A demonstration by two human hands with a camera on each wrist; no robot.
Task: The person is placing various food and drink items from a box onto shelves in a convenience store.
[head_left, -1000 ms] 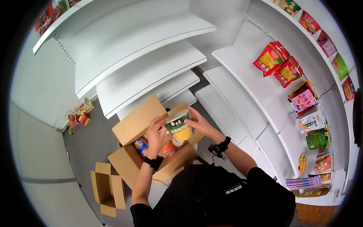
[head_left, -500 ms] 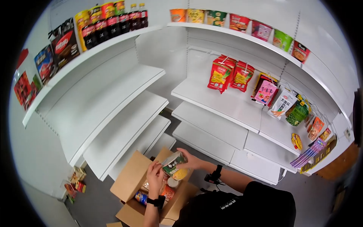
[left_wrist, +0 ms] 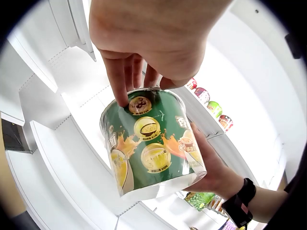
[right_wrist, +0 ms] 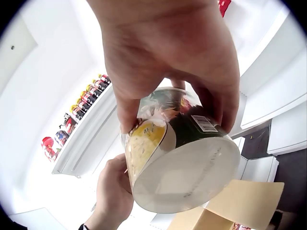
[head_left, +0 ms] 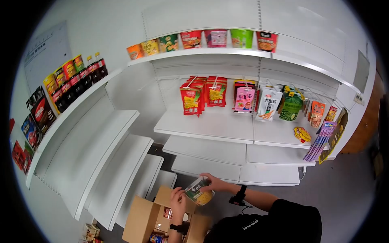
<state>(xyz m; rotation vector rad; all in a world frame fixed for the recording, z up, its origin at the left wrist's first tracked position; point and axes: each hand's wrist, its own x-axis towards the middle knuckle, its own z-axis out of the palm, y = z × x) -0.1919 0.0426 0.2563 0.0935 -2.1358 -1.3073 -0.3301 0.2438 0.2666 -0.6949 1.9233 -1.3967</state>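
Observation:
Both hands hold a green instant noodle cup (head_left: 199,192) in clear wrap, tilted beside the open cardboard box. My right hand (head_left: 215,183) grips it from the right, thumb and fingers spread round its wall in the right wrist view, where the white base (right_wrist: 187,175) and a barcode show. On the other side, my left hand (head_left: 177,203) has its fingers at the rim; the left wrist view shows these fingers (left_wrist: 117,81) bent over the edge. Packets and a blue-wrapped item (head_left: 157,238) lie inside the box (head_left: 139,218).
White shelves (head_left: 206,125) stand ahead, with a row of noodle cups (head_left: 216,38) on top and hanging snack bags (head_left: 191,97) below. Along the left unit (head_left: 93,141) stand cola bottles (head_left: 83,75) and bags. More packages (head_left: 91,231) lie on the floor at lower left.
The head view has swung up towards the shelves. Both hands have carried the noodle cup from over the box to beside its right edge, still holding it.

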